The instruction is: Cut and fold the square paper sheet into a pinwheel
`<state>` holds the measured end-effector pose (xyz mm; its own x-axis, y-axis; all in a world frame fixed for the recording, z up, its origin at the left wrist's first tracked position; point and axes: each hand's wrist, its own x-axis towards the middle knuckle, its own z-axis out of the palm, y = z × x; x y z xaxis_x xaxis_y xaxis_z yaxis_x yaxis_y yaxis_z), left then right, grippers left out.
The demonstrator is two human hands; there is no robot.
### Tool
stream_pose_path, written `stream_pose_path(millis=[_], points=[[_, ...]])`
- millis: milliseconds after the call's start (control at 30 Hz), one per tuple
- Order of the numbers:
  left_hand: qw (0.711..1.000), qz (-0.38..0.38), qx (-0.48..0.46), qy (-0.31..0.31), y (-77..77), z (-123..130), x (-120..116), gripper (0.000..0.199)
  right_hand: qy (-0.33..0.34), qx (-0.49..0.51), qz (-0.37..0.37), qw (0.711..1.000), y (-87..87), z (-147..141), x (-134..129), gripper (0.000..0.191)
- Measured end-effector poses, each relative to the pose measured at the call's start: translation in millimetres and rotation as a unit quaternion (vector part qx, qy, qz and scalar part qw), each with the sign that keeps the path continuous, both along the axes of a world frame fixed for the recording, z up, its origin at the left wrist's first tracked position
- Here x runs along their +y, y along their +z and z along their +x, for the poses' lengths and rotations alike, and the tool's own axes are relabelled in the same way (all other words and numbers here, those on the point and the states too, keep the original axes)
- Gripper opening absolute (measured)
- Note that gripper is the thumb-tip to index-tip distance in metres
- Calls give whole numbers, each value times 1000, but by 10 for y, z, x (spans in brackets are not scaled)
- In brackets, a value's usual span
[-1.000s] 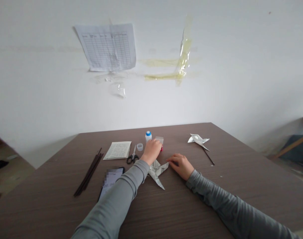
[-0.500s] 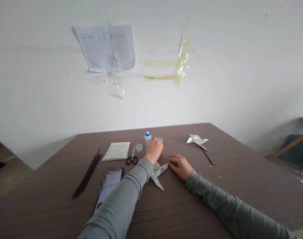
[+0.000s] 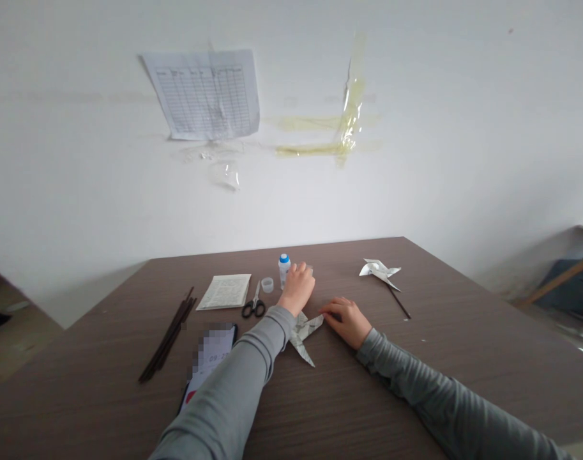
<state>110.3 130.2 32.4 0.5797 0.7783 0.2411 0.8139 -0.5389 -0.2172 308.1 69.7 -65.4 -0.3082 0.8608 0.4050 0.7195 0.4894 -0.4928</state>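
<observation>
- Head view: left hand (image 3: 296, 289) cups a clear plastic piece (image 3: 309, 268) at 3 o'clock from a white, blue-capped plastic bottle (image 3: 284, 269); grip unclear.
- Right hand (image 3: 347, 322) lies open, just beside a folded paper pinwheel (image 3: 302, 335).

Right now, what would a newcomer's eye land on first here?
Across the brown table, the left hand sits beside a blue-capped bottle and the right hand at a folded paper pinwheel. Farther right lies another pinwheel on a dark stick; a ruled sheet hangs above.

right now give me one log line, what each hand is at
left hand: at white bottle with blue cap | right hand: resting on table, beside paper pinwheel | nearby: scissors
</observation>
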Motion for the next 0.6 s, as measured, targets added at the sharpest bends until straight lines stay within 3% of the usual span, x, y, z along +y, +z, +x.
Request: stream_pose_path(millis=[600], points=[[999, 28, -23, -4, -14, -211, -30, 38, 9, 6, 20, 1000, -75, 26, 28, 29]])
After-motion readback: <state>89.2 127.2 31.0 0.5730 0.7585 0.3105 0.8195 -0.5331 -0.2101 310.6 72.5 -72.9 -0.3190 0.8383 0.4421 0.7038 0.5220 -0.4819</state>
